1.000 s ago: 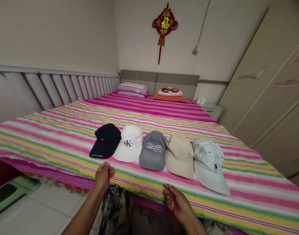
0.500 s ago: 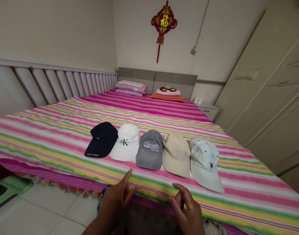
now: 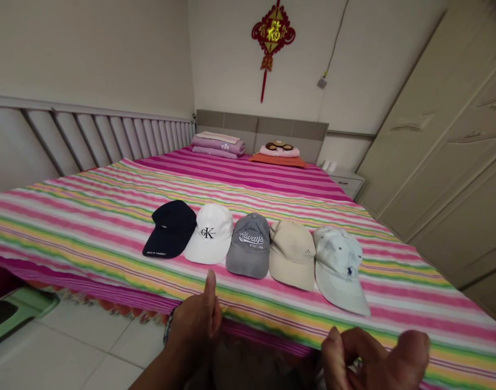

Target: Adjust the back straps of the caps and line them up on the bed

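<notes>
Several baseball caps lie in a row on the striped bedspread [image 3: 110, 227], with their brims toward me. From left to right they are a navy cap [image 3: 170, 228], a white CK cap [image 3: 210, 234], a grey "Always" cap [image 3: 248, 246], a beige cap [image 3: 292, 254] and a pale washed-blue cap [image 3: 339, 269]. My left hand [image 3: 195, 319] is at the bed's near edge, below the white and grey caps, with its thumb up and fingers curled. My right hand [image 3: 372, 360] hovers lower right, empty and touching no cap.
Folded pink bedding [image 3: 217, 145] and an orange cushion [image 3: 278, 160] lie by the headboard [image 3: 262, 125]. A cream wardrobe [image 3: 435, 141] stands along the right. A slatted panel [image 3: 89, 138] runs along the left wall. A green stool [image 3: 16, 315] stands on the tile floor [image 3: 85, 346].
My right hand has moved right, away from the caps. My left thumb now points straight up. The caps have not shifted on the bedspread.
</notes>
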`<state>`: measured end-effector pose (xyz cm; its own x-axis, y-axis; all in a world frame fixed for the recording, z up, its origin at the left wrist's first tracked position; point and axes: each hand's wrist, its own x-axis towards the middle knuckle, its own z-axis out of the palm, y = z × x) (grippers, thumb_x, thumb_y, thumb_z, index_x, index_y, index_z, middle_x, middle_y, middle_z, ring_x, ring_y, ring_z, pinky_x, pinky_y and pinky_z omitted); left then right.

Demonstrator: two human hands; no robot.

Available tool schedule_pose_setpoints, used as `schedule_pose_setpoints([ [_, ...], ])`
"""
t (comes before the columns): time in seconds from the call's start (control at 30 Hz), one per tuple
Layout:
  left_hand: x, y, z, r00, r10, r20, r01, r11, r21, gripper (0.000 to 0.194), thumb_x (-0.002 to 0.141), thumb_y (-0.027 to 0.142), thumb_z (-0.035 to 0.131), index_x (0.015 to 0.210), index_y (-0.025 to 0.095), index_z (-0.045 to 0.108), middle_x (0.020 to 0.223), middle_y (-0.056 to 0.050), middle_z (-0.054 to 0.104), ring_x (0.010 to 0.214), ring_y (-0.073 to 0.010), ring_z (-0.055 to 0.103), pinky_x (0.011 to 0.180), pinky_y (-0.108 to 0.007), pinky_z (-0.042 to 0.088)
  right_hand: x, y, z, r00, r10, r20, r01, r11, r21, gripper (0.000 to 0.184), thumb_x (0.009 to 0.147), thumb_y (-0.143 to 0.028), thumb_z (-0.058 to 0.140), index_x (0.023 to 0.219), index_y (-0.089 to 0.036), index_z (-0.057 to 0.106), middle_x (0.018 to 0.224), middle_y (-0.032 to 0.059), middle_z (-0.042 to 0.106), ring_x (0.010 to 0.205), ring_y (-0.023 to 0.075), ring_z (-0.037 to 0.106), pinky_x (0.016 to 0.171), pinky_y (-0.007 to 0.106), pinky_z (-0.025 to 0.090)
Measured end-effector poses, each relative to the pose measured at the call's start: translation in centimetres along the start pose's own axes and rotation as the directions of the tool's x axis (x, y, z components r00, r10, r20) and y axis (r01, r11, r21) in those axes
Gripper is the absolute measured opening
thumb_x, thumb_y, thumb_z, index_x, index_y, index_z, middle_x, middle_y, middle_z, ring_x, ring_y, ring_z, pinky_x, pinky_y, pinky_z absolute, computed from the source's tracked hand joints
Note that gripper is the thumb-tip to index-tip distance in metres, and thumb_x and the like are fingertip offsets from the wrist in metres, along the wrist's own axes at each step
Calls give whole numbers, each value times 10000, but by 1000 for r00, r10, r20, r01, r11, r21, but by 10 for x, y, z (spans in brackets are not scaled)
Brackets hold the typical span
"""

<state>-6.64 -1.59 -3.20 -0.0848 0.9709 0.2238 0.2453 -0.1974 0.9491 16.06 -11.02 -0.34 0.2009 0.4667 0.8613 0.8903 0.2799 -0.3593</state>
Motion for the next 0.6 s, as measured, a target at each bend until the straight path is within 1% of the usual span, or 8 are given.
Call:
schedule_pose_setpoints([
  [0.1,1,3,2,999,35,10,-35,997,74,470,566,108,651,1011,155,506,441,30,442,452,-145,381,483,-233,270,0,-4,-1,999,46,9,-46,998,40,202,795,-167,530,996,-180,545,377,-75,363,306,101,294,337,238,251],
  [0.17,3,3,4,998,65,27,-67,993,100,476,575,137,663,1027,158,517,442,35,440,444,-137,387,490,-233,299,1,-3,3,998,26,65,-28,999,34,229,795,-171,532,1024,-155,534,424,-47,461,331,105,374,357,235,310],
  [0.23,6,-2,4,994,82,70,-89,990,105,486,577,177,683,1041,167,542,451,37,454,441,-125,394,497,-230,321,1,2,13,982,-81,171,80,997,14,215,801,-181,519,1011,-142,547,560,22,596,445,133,521,447,247,410],
  [0.3,11,-10,3,990,79,120,-88,994,71,465,587,221,694,1035,187,576,482,37,485,463,-117,422,510,-219,345,-5,9,27,934,-198,298,205,979,7,160,808,-169,483,933,-154,582,682,66,656,580,161,606,543,252,461],
  [0.37,19,-23,-1,991,-5,132,8,1000,-24,380,618,255,684,985,190,612,525,32,514,502,-112,457,519,-205,369,-17,16,44,885,-202,420,222,975,1,195,800,-114,416,826,-168,602,658,58,656,563,154,614,520,231,459],
  [0.43,32,-38,-9,977,-200,78,213,950,-228,270,676,250,646,932,172,618,574,24,540,536,-104,495,535,-196,404,-34,23,58,829,-145,541,183,983,-16,300,732,-44,368,866,-168,607,690,58,670,549,154,623,488,222,461],
  [0.5,47,-51,-21,892,-451,20,395,758,-519,139,742,196,580,873,149,595,642,1,574,579,-104,546,583,-214,458,-51,30,67,759,-107,643,146,989,-8,473,641,-7,355,1031,-163,573,847,72,689,655,170,657,537,228,494],
  [0.6,73,-65,-44,712,-703,2,420,423,-803,84,804,127,485,736,123,534,731,-65,604,659,-126,604,633,-252,505,-67,37,73,672,-87,735,105,994,21,536,641,-11,348,1122,-163,530,979,87,674,805,188,662,642,244,518],
])
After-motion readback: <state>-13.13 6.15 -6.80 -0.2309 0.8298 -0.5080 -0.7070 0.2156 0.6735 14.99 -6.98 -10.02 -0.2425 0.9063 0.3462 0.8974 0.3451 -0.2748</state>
